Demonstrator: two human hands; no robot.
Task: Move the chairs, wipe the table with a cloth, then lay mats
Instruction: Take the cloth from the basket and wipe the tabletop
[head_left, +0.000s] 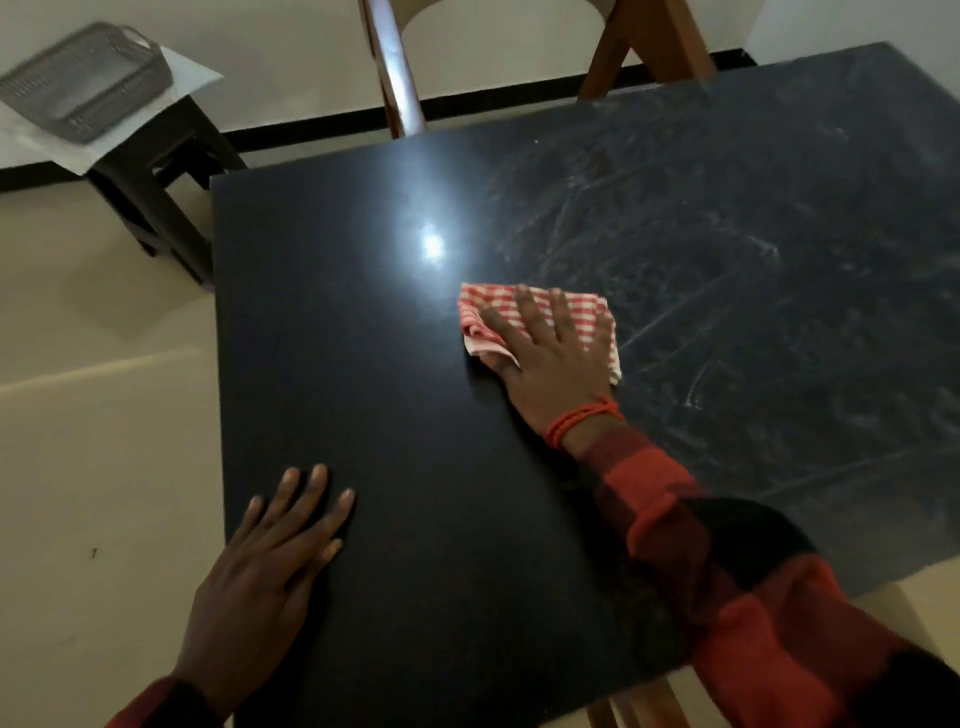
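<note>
A black table (363, 364) fills the view; its left half shines clean, its right half shows dusty streaks. A folded red-and-white checked cloth (488, 306) lies near the middle of the top. My right hand (545, 353) presses flat on the cloth with straight, spread fingers. My left hand (270, 566) rests flat on the table's near left edge, fingers straight, holding nothing. A wooden chair (400, 78) stands at the table's far side.
A dark stool (156, 171) stands on the floor beyond the table's far left corner, carrying a white sheet and a grey woven basket (88, 78). Wooden legs (639, 706) show under the table's near edge. Pale floor (104, 389) lies to the left.
</note>
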